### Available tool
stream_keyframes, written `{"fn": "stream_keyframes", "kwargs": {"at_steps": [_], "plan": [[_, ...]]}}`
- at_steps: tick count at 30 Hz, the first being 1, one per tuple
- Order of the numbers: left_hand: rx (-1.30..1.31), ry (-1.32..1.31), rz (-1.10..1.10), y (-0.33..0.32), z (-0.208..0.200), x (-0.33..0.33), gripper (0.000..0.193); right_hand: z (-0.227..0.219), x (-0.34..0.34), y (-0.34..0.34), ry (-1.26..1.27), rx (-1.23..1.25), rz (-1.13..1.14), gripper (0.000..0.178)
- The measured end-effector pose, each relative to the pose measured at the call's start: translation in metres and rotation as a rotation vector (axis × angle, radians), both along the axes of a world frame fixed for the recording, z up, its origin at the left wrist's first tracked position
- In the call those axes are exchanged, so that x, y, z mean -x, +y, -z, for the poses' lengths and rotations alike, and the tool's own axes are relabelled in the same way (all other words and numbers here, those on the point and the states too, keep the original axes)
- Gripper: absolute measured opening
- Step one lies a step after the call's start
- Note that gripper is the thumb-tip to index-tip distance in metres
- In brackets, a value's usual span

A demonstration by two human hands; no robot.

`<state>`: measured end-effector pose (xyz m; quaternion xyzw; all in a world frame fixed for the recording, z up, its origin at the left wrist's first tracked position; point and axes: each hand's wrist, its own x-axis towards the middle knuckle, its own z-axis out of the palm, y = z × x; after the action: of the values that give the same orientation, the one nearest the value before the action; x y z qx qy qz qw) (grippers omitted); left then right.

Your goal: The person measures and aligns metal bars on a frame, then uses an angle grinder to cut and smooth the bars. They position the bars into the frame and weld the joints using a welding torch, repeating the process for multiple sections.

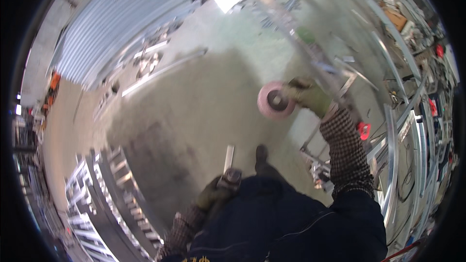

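My right hand (310, 97), in an olive work glove, is raised in front of me with its fingers closed on the edge of a pink abrasive flap disc (264, 101). The disc has a dark centre with a pale hub. Low and close to my body, my left hand (213, 193) is gloved too and closed round something. A rounded, brownish-grey end (233, 175) shows at its fingers; blur hides its kind. Just beyond it a short pale strip (229, 157) points away from me, and I cannot tell whether the two are joined.
A metal frame table (335, 87) stretches along the right, with long steel profiles (391, 155) beside it. Stacked metal frames (111, 199) stand at the lower left. Corrugated sheets (121, 24) lie at the far left. A long bar (165, 72) rests on the floor.
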<state>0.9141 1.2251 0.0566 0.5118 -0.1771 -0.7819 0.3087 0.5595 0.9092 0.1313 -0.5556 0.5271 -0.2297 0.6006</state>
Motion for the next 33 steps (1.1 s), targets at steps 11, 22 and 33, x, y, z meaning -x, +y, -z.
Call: {"fn": "stream_keyframes", "kwargs": {"at_steps": [11,22,33], "plan": [[0.222,0.259,0.179,0.077,-0.008,-0.056,0.093,0.014,-0.155,0.269,0.103,-0.237,-0.228,0.041],[0.265,0.265,0.328,0.100,-0.005,-0.050,0.098,-0.034,-0.137,0.342,0.324,-0.013,-0.110,0.045],[0.300,0.297,0.459,0.096,-0.011,0.002,0.095,-0.039,-0.070,0.380,0.444,0.037,-0.037,0.051]]}}
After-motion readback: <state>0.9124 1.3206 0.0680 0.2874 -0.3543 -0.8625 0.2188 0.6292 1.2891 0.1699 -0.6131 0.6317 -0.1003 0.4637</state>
